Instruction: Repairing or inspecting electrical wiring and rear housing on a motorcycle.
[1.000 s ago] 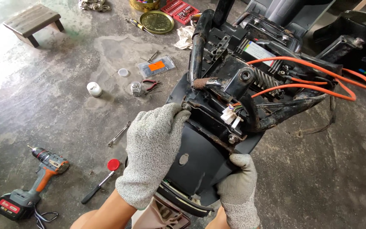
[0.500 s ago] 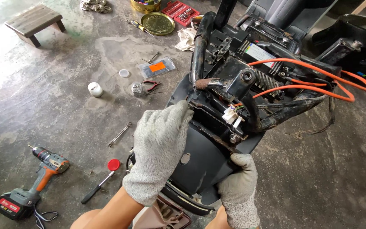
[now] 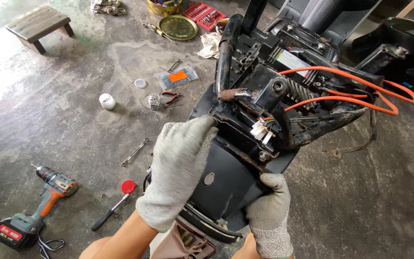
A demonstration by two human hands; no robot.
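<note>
My left hand (image 3: 180, 168), in a grey knit glove, lies over the left upper edge of a black plastic rear panel (image 3: 228, 184) of a stripped scooter, fingertips curled at the frame edge. On the panel's lower right edge my right hand (image 3: 270, 211), also gloved, is clamped. Above the panel sit the rusty black frame tubes (image 3: 312, 132), a white wire connector (image 3: 260, 130) and orange cables (image 3: 355, 98). A reddish tail light lens (image 3: 188, 242) shows below the panel.
On the concrete floor to the left lie a cordless drill (image 3: 34, 206), a red-headed tool (image 3: 116, 206), a wrench (image 3: 135, 152), pliers (image 3: 171, 98) and small jars (image 3: 107, 101). A wooden stool (image 3: 39, 26), round tin lid (image 3: 178, 27) and red bit case (image 3: 207, 13) are farther back.
My left hand has slid a little up and right along the panel's left edge toward the frame. My right hand stays where it was.
</note>
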